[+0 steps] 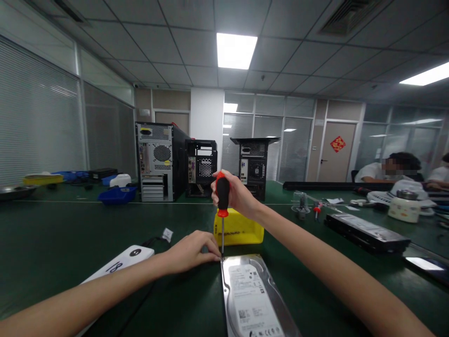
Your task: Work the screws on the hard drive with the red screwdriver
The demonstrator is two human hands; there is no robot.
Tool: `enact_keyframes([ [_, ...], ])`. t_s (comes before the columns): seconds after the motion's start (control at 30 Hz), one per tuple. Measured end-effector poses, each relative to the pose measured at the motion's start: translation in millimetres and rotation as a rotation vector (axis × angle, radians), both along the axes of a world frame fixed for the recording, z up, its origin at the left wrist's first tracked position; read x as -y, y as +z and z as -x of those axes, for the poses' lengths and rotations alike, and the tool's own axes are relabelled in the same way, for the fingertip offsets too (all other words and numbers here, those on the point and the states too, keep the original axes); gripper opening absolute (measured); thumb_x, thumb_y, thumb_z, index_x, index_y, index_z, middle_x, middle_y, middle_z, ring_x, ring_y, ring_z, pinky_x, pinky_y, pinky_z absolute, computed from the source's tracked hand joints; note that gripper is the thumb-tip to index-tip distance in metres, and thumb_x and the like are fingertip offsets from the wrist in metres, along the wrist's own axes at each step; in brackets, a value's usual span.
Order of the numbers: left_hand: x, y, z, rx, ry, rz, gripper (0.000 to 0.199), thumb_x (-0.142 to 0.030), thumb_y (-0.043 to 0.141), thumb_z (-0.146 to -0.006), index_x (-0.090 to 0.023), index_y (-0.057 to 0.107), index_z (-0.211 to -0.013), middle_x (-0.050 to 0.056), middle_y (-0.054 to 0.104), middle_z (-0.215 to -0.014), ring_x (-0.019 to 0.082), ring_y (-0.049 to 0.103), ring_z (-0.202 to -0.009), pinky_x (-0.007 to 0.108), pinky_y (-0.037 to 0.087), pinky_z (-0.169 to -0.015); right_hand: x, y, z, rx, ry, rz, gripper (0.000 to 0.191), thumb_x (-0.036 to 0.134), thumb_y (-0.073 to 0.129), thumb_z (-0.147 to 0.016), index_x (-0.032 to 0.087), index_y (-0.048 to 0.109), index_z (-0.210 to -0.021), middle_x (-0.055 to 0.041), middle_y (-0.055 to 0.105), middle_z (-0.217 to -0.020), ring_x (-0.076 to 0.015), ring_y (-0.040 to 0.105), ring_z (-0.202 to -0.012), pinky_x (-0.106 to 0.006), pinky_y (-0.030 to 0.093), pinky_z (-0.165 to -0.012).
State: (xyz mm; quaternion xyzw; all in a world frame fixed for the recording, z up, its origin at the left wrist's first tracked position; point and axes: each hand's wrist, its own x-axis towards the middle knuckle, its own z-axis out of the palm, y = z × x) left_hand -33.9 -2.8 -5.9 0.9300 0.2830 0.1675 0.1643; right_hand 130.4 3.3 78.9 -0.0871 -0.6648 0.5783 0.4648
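A red-and-black screwdriver (223,194) stands upright in my right hand (239,193), whose fingers are wrapped round its handle. Its tip comes down at the far left corner of a silver hard drive (250,292), which lies label up on the green table. Close beside the tip, my left hand (195,252) has its fingertips pressed together against that corner. What they pinch, if anything, is too small to make out. Right behind the drive sits a yellow plastic bin (247,229).
To the left lies a white power strip (121,262) marked 18. Computer cases (156,161) and a blue tray (117,195) stand farther back. On the right are another drive in a black bracket (366,231), a phone (426,267), a cream jar (404,206) and a seated person (377,172).
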Motion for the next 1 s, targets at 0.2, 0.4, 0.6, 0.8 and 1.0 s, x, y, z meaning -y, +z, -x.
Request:
enact_keyframes([
  [0.2,1.0,1.2,1.2,0.014,0.004,0.006,0.018,-0.034,0.055,-0.081,-0.022,0.068,-0.085,0.001,0.062,-0.092,0.013,0.057,-0.086,0.021,0.04,-0.076,-3.9,-0.3,-2.1,0.002,-0.073,-0.056,0.023,0.039,0.054,-0.078,0.022,0.044,-0.089,0.0029,0.053,-0.076,-0.0092,0.054,-0.058,-0.025,0.048,-0.055],
  [0.4,0.8,1.5,1.3,0.005,-0.013,0.016,0.019,-0.034,0.054,-0.081,-0.022,0.068,-0.086,0.001,0.062,-0.092,0.013,0.057,-0.085,0.02,0.04,-0.074,-5.2,-3.8,-0.8,0.0,-0.212,-0.156,0.028,0.031,0.064,-0.071,0.021,0.04,-0.082,0.0066,0.052,-0.062,-0.008,0.052,-0.051,-0.025,0.047,-0.054],
  [0.6,2.7,3.6,0.3,-0.008,-0.016,0.009,0.02,-0.035,0.054,-0.082,-0.021,0.068,-0.086,0.001,0.063,-0.091,0.013,0.057,-0.084,0.02,0.04,-0.074,-0.2,-1.7,-0.4,-0.048,-0.042,-0.067,0.019,0.037,0.051,-0.079,0.023,0.042,-0.089,0.0064,0.049,-0.063,-0.0079,0.048,-0.049,-0.023,0.043,-0.049],
  [0.8,1.5,2.8,-0.4,-0.001,-0.026,0.012,0.021,-0.035,0.053,-0.082,-0.021,0.068,-0.086,0.002,0.063,-0.09,0.013,0.057,-0.084,0.02,0.04,-0.074,-0.3,-0.3,-2.9,-0.003,0.006,-0.016,0.021,0.036,0.05,-0.08,0.021,0.051,-0.094,0.0004,0.053,-0.081,-0.0097,0.053,-0.063,-0.027,0.049,-0.061],
  [1.0,-0.6,1.8,0.7,-0.001,-0.026,0.017,0.021,-0.035,0.053,-0.082,-0.021,0.068,-0.086,0.002,0.063,-0.09,0.013,0.058,-0.084,0.019,0.041,-0.074,-1.5,-1.4,-1.0,-0.008,-0.128,-0.083,0.023,0.034,0.061,-0.073,0.02,0.047,-0.084,0.0015,0.055,-0.08,-0.0088,0.054,-0.063,-0.026,0.05,-0.061],
])
